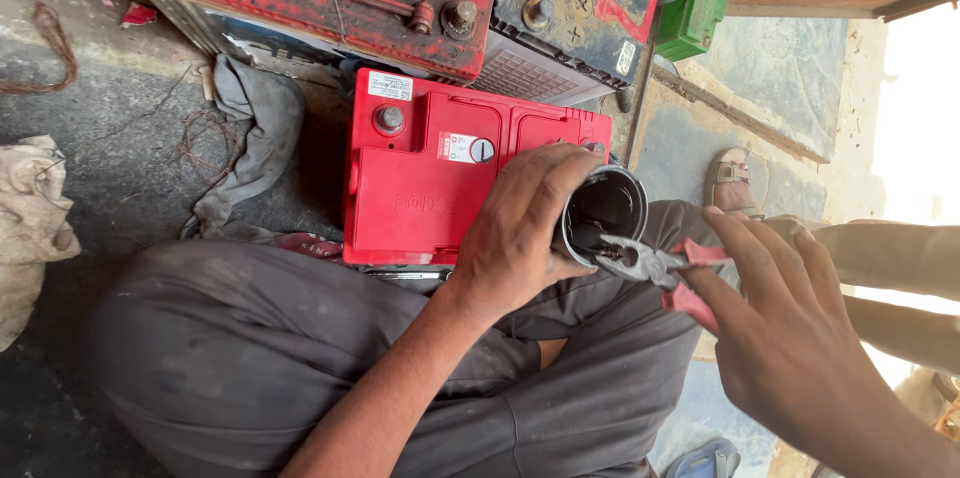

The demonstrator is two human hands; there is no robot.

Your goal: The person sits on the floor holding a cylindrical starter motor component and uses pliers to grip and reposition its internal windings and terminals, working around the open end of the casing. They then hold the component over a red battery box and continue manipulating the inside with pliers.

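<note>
While left hand (515, 238) clasps black cup (603, 213), right hand (785, 323) grips red-handled pliers (650, 263).

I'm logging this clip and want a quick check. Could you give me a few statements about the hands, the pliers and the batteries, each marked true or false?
1. The left hand grips a dark cup. True.
2. The right hand holds a screwdriver. False: it holds red-handled pliers.
3. The plier tips sit at the cup's rim. True.
4. The nearest battery is green. False: it is red.
5. A grey rag lies beside the red battery. True.
</note>
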